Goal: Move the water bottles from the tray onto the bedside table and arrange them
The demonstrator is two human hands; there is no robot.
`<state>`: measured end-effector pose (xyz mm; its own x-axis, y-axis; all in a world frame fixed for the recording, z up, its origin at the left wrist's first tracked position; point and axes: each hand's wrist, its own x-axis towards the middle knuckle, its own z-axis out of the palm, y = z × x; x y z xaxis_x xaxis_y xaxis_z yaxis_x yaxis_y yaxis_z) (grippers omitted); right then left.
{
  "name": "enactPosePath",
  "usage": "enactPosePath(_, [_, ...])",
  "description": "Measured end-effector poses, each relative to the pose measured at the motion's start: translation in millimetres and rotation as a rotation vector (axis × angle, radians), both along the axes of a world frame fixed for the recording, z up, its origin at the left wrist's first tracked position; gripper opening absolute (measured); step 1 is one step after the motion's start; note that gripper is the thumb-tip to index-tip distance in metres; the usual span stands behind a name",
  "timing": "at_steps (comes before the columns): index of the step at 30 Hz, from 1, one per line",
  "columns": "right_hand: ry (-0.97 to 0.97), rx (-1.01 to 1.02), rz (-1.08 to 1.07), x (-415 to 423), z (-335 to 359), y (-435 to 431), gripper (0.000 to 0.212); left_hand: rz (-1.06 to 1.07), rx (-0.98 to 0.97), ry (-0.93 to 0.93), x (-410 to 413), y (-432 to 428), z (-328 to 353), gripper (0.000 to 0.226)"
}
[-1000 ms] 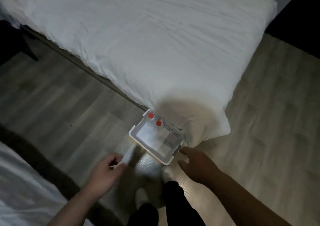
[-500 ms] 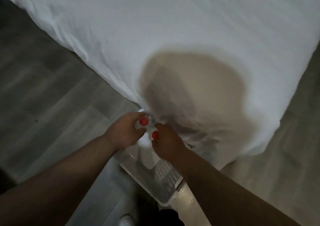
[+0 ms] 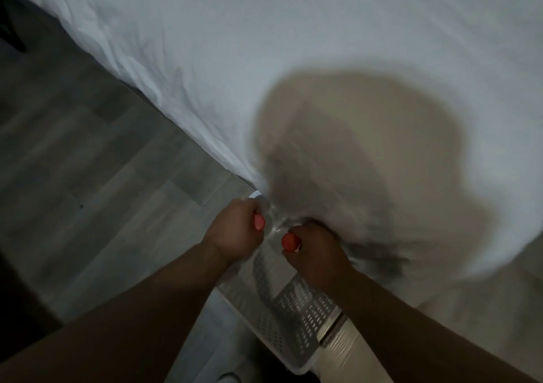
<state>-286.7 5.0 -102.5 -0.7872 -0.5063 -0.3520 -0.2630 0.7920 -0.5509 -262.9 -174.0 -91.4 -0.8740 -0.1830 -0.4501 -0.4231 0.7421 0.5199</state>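
Note:
A white perforated plastic tray (image 3: 296, 321) sits on the wooden floor against the corner of the bed. Two clear water bottles with red caps stand at its far end. My left hand (image 3: 235, 231) grips the left bottle (image 3: 259, 221) around its neck, just under the cap. The right bottle (image 3: 291, 242) is held the same way by my right hand (image 3: 316, 254). Both bottle bodies are mostly hidden by my hands and the blur. No bedside table is in view.
The bed with its white duvet (image 3: 264, 59) fills the top and right, and my shadow falls on it. Grey wood flooring (image 3: 88, 191) lies to the left. A dark object sits at the far left edge.
I leaned down from standing over the tray. Both hands went from beside the tray's near end to the two bottle necks and now grip them; the caps have shifted slightly nearer.

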Motion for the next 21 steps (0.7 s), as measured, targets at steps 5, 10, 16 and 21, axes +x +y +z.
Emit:
enactPosePath(5, [-0.114,-0.086,-0.167,6.8,68.0,17.7,0.011,0.240,0.062,0.099,26.2,1.5,66.2,0.007])
enactPosePath(10, [-0.052,-0.112,-0.159,14.3,160.2,31.4,0.012,0.237,0.071,0.106,68.7,-2.9,157.5,0.019])
enactPosePath(16, [0.027,-0.162,-0.136,32.9,288.6,41.2,0.019,0.267,0.049,0.220,116.7,4.3,274.0,0.030])
enactPosePath(21, [0.115,-0.208,-0.175,55.6,388.5,42.3,0.024,0.509,0.149,0.345,154.2,7.7,368.6,0.029])
